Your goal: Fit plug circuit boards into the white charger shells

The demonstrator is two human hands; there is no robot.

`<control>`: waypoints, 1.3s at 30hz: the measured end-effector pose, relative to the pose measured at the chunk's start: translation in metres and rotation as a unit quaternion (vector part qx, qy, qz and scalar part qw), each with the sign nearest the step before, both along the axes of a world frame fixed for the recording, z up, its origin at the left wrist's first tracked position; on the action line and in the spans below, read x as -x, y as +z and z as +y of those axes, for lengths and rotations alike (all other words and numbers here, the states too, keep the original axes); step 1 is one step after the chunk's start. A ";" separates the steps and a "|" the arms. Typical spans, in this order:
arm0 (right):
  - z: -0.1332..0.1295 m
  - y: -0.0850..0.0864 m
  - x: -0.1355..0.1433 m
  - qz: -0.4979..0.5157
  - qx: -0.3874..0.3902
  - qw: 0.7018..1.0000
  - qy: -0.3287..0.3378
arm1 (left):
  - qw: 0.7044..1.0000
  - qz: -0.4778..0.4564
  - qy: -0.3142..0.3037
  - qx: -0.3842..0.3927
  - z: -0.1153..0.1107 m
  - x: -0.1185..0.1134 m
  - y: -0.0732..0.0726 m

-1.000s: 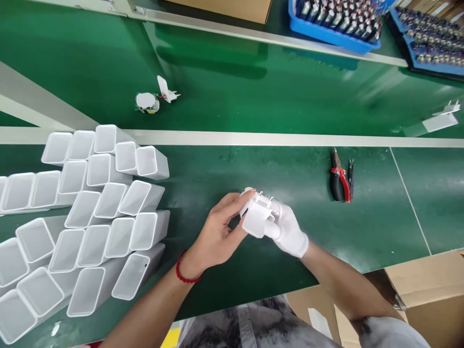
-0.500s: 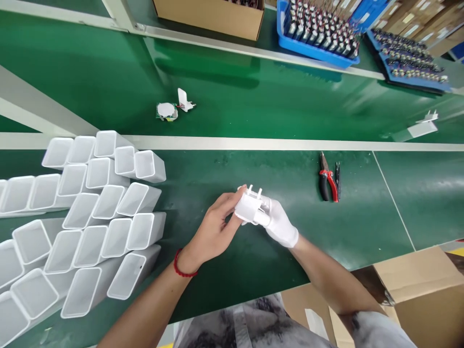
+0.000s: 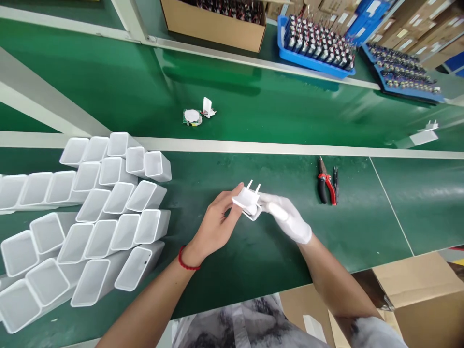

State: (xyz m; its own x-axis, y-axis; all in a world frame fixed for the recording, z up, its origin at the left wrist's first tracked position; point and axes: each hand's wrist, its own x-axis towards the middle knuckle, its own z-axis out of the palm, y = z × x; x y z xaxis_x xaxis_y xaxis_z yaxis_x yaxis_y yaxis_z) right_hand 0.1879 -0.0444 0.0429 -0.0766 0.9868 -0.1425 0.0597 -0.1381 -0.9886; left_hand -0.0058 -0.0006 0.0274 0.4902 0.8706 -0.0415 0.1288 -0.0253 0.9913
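Note:
Above the bench's middle, my left hand (image 3: pixel 217 220), bare with a red cord at the wrist, pinches a white plug housing (image 3: pixel 247 199) by its left side. Two pins point up and away from that piece. Below its tilted front part, the rim of a hollow white casing shows. My right hand (image 3: pixel 286 217), in a white glove, is at the right side of the housing, fingertips against it and thumb alongside. Glove and plastic are both white, so the exact contact is hard to make out.
Many translucent white plastic cases (image 3: pixel 119 232) lie on the left. Red-and-black pliers (image 3: pixel 326 182) and black tweezers (image 3: pixel 336 183) are at right. Behind are a circuit board with a plug part (image 3: pixel 192 117), another plug part (image 3: pixel 424 136), and a blue bin (image 3: pixel 315 67). Open cartons (image 3: pixel 416 280) stand front right.
My right hand has shifted right and straightened its fingers along the housing. The plug piece has tilted, showing the casing rim beneath. My left hand keeps its pinch. The camera view has shifted slightly.

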 end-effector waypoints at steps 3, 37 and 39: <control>-0.008 0.012 -0.001 -0.162 -0.112 0.980 -0.040 | 0.998 0.037 0.037 0.023 0.001 -0.001 0.004; -0.012 -0.015 -0.017 -0.434 -0.121 0.879 -0.158 | 0.984 0.083 0.062 -0.143 -0.006 -0.005 -0.003; -0.014 -0.014 -0.021 -0.497 -0.154 0.843 -0.135 | 0.984 0.090 0.066 -0.139 -0.006 -0.004 -0.005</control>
State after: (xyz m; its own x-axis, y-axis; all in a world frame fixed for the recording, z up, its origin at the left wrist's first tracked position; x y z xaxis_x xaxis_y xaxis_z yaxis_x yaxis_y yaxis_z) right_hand 0.2087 -0.0586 0.0287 0.1638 0.9509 0.2626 0.8873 -0.0257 -0.4605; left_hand -0.0018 -0.0064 0.0224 0.3785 0.9162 0.1315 0.3218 -0.2634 0.9094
